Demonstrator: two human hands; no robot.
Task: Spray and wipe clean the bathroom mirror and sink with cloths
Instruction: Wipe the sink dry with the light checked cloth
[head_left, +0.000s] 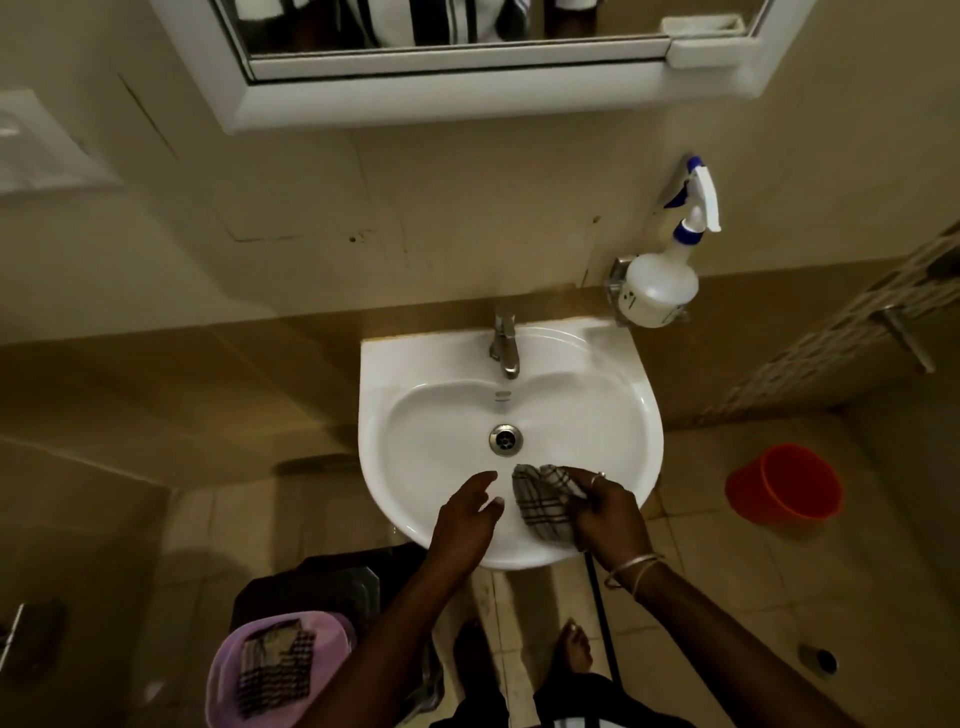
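I see my right hand (605, 512) gripping a crumpled checked cloth (543, 506) over the glossy oval sink (431, 405), left hand (465, 512) open, fingers loosely spread.

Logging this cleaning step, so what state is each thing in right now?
Tap: off, no water running.
Drain: unplugged.
Spray bottle: upright in wall holder, untouched.
Cloth: bunched, inside the sink.
Spare cloth: folded, in the pink tub.
Left hand: open, empty.
Right hand: gripping the cloth.
Bucket: looks empty.
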